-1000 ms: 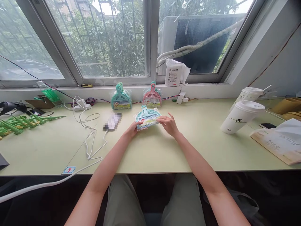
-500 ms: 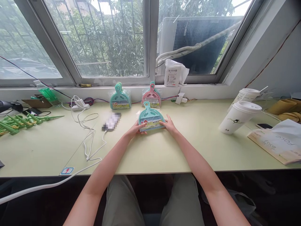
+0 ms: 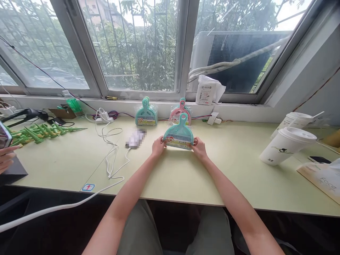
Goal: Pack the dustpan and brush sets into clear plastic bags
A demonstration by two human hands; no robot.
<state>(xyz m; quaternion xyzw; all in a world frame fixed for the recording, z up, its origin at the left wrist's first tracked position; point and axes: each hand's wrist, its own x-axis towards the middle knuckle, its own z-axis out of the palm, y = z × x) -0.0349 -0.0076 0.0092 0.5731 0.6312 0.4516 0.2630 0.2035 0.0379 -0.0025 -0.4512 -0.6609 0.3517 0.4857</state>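
Note:
Between my two hands stands a teal mini dustpan and brush set (image 3: 179, 134) in clear wrapping, its handle pointing up and a printed label across its front. My left hand (image 3: 158, 146) grips its left edge, and my right hand (image 3: 199, 147) grips its right edge. Just behind it, partly hidden, is a stack of pink dustpan sets (image 3: 175, 114) with a teal handle showing at the back. To the left of that, a stack of teal dustpan sets (image 3: 146, 112) leans by the window sill.
A phone with blurred screen (image 3: 136, 138) and white cable lies left. White cups (image 3: 288, 145) and a tissue pack (image 3: 322, 179) stand right. Green plastic pieces (image 3: 45, 131) lie far left, near another person's hand (image 3: 6, 158) with a phone. A power strip (image 3: 104, 119) sits behind.
The held dustpan set has become more upright and stands closer to the pink stack. The view has shifted left, and another person's hand with a phone has appeared at the left edge.

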